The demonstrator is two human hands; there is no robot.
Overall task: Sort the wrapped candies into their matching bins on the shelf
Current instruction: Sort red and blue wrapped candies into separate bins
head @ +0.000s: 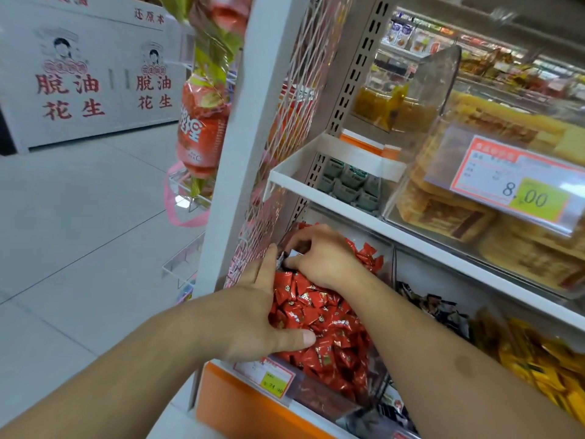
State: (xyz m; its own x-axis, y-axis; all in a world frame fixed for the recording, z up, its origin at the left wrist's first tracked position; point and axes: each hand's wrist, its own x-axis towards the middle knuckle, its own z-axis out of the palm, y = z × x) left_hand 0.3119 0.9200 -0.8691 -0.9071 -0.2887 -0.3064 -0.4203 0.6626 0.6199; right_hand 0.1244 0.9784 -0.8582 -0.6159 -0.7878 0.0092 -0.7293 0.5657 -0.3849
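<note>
Both hands reach into a clear bin (384,372) heaped with red wrapped candies (319,315). The left hand (253,315) lies on the near left side of the heap, fingers fairly straight and pointing up toward the back, the thumb pressed flat across the wrappers toward the right. The right hand (319,255) sits just beyond it, at the back of the heap, its fingers curled and pinching a small dark and silver candy (286,256) against the left fingertips, so the two hands meet at that piece. Too little of it shows between the fingers to tell its long axis or which way it points.

Room is tight. Immediately left of the left hand stands the white wire mesh panel (278,172) of the shelf end, touching or nearly touching its knuckles. Directly above the right hand runs the front edge of the white shelf (411,239), leaving a low gap over the heap. To the right of the right forearm a clear divider wall closes off the bin; beyond it lies a compartment of dark wrapped candies (440,307), then one of yellow wrapped candies (531,353) farther right. Below the left wrist a price tag (269,377) hangs on the bin's front lip, above an orange shelf strip (240,407). Open floor (79,248) lies well to the left of both arms.
</note>
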